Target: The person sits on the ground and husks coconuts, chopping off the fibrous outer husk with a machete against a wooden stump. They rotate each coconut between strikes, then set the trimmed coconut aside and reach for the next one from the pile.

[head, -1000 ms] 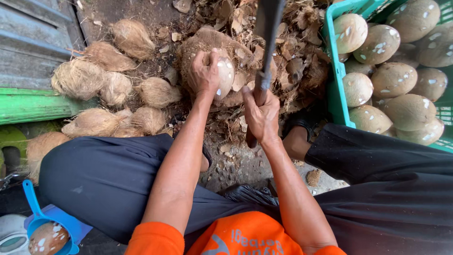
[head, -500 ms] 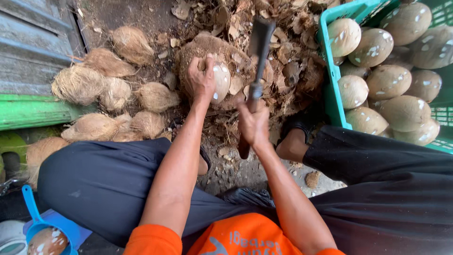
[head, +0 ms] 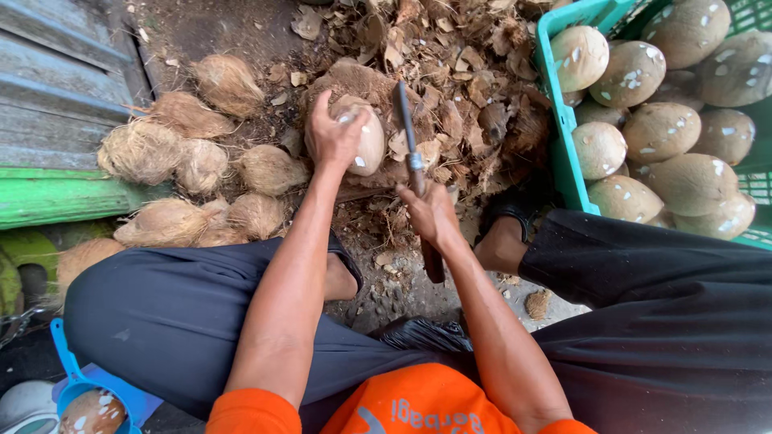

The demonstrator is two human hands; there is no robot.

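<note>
You're sitting with the green crate (head: 563,153) of peeled coconuts lying far right, and a heap of hairy brown coconuts (head: 193,161) sitting far left. Dry husk scraps (head: 474,88) are littering the ground between them. Your left hand (head: 334,137) is clamping the coconut (head: 366,141) on the chopping block (head: 354,80), fingers curled over its top. Your right hand (head: 430,213) is gripping the knife (head: 410,153), fingers wrapped tight round the handle, blade standing just right of the coconut.
</note>
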